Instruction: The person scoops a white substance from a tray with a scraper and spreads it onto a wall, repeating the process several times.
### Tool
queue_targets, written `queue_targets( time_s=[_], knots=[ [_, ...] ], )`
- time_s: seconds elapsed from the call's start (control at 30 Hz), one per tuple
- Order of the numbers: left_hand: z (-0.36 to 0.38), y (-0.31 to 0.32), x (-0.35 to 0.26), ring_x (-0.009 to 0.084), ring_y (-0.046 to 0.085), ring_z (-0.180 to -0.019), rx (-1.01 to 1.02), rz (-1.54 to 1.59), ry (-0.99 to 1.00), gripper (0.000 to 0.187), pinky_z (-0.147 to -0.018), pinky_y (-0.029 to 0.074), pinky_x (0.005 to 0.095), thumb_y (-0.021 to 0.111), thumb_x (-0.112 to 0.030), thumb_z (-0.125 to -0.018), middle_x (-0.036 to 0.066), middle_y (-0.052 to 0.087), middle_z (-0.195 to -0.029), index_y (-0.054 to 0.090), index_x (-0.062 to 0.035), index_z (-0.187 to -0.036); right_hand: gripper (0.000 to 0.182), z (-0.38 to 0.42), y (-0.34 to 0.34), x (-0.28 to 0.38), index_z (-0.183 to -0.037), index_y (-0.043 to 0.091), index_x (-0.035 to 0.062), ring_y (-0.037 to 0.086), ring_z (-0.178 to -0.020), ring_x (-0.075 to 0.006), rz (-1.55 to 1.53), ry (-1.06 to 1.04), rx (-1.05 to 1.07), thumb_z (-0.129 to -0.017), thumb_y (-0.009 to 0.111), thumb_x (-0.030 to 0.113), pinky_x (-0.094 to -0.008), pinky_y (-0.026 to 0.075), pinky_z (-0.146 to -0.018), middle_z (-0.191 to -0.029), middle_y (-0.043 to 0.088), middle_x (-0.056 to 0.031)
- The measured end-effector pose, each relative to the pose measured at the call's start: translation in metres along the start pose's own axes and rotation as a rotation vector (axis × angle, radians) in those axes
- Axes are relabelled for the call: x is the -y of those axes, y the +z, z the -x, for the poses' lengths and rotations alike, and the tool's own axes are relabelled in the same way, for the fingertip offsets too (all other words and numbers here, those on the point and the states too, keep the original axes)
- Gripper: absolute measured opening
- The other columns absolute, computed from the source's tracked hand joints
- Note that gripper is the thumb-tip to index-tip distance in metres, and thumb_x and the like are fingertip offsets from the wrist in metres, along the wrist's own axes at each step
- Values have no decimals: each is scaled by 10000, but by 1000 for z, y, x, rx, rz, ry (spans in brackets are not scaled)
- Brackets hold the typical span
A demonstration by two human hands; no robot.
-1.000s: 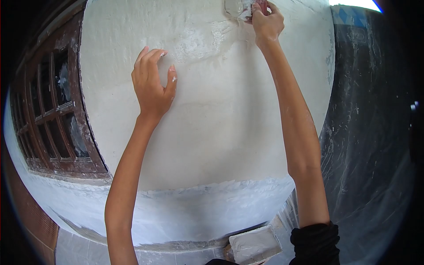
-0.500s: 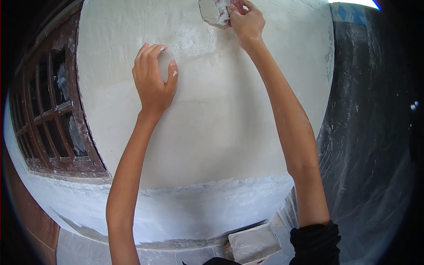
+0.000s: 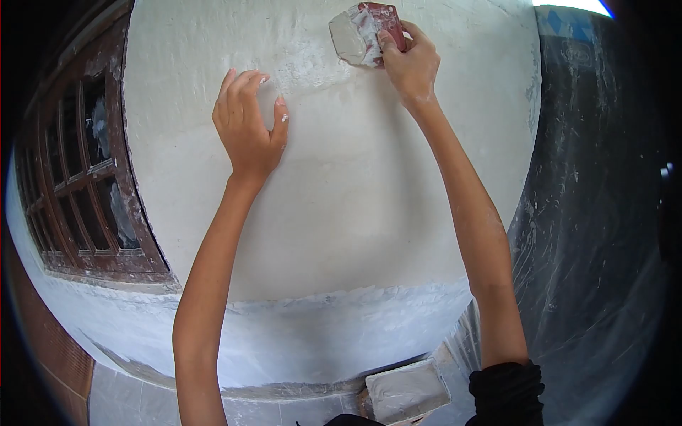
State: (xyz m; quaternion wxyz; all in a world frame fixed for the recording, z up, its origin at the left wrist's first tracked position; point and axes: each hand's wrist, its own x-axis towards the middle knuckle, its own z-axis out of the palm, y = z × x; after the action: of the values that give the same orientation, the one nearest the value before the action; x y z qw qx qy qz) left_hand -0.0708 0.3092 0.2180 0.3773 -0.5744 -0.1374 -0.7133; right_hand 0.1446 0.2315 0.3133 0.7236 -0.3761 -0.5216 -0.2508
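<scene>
My right hand (image 3: 410, 65) reaches high and grips a red-handled putty knife (image 3: 364, 33) whose blade, smeared with white filler, lies against the plastered wall (image 3: 355, 184). A patch of fresh, rough white filler (image 3: 305, 67) spreads just left of and below the blade. My left hand (image 3: 248, 126) rests flat on the wall with fingers spread, its fingertips touching the edge of that patch. It holds nothing. Flecks of filler dot both hands.
A brown wooden window frame (image 3: 85, 177) with several panes stands at the left. Plastic sheeting (image 3: 597, 234) covers the surface at the right. A tray of white filler (image 3: 406, 392) sits low near the wall's base, by my black sleeve (image 3: 506, 394).
My right hand has swept the putty knife left across the top of the wall and then down a little, so the whole blade now shows. My left hand has stayed in place.
</scene>
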Motion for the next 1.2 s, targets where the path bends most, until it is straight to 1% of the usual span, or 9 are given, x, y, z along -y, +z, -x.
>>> queue_targets(
  time_s=[0.17, 0.3, 0.37, 0.43, 0.63, 0.83, 1.0, 1.1, 1.2],
  knots=[
    [0, 4, -1, 344, 409, -1355, -3, -1, 27, 421, -1064, 285, 475, 590, -228, -897, 72, 554, -1293, 504, -81, -1281, 404, -14, -36, -8, -1229, 611, -52, 680, -691, -165, -57, 104, -210, -884, 690, 142, -303, 570, -626, -908, 727, -126],
    [-5, 6, -5, 337, 408, -1358, 2, -23, 40, 427, -1068, 276, 472, 586, -238, -901, 64, 554, -1296, 500, -85, -1291, 407, 1, -4, 5, -1231, 608, -62, 685, -755, -171, -256, 30, -90, -883, 685, 135, -299, 557, -687, -894, 723, -124],
    [-9, 9, -7, 337, 403, -1364, 1, -6, 38, 433, -1069, 270, 471, 581, -244, -907, 61, 553, -1302, 493, -89, -1301, 397, 9, -5, 11, -1215, 623, -56, 688, -793, -173, -5, 17, -33, -876, 692, 141, -297, 547, -716, -891, 723, -130],
    [-9, 13, -6, 331, 407, -1356, -10, 0, 43, 399, -1058, 286, 463, 581, -240, -898, 70, 549, -1298, 521, -101, -1266, 346, 5, -10, -8, -1132, 645, -77, 706, -767, -300, -6, 15, -178, -855, 675, 128, -366, 555, -744, -849, 713, -209],
    [-9, 16, -6, 333, 408, -1350, -21, 8, 65, 371, -1049, 305, 456, 579, -236, -889, 93, 537, -1299, 547, -116, -1239, 378, -10, -25, 4, -1186, 613, -81, 706, -689, -246, -312, 159, -312, -872, 667, 122, -352, 562, -686, -856, 716, -199],
    [-4, 12, -3, 348, 379, -1371, 9, 19, 84, 396, -1064, 283, 473, 582, -218, -897, 101, 504, -1335, 514, -113, -1272, 394, -20, 11, 2, -1212, 618, -58, 690, -763, -168, 56, -9, -99, -881, 696, 141, -301, 596, -688, -863, 705, -116],
    [-4, 13, -6, 364, 346, -1394, 33, 65, 35, 427, -1081, 254, 488, 586, -212, -906, 98, 478, -1368, 476, -109, -1306, 402, -45, -23, -6, -1215, 615, -57, 674, -725, -164, -399, 194, -293, -878, 696, 146, -297, 597, -681, -890, 706, -106],
    [-3, 13, -8, 370, 339, -1395, 43, 68, 85, 432, -1081, 254, 490, 589, -212, -903, 104, 474, -1370, 475, -111, -1307, 413, -45, 12, 3, -1226, 615, -46, 693, -774, -180, -427, 104, -110, -877, 700, 160, -309, 592, -703, -933, 712, -117],
    [-3, 11, -4, 374, 342, -1392, 38, 72, 75, 437, -1081, 254, 492, 590, -213, -904, 112, 473, -1370, 472, -105, -1311, 425, -44, 20, 4, -1240, 619, -22, 704, -817, -198, -88, 48, -127, -874, 703, 177, -333, 577, -748, -943, 718, -124]
  ],
)
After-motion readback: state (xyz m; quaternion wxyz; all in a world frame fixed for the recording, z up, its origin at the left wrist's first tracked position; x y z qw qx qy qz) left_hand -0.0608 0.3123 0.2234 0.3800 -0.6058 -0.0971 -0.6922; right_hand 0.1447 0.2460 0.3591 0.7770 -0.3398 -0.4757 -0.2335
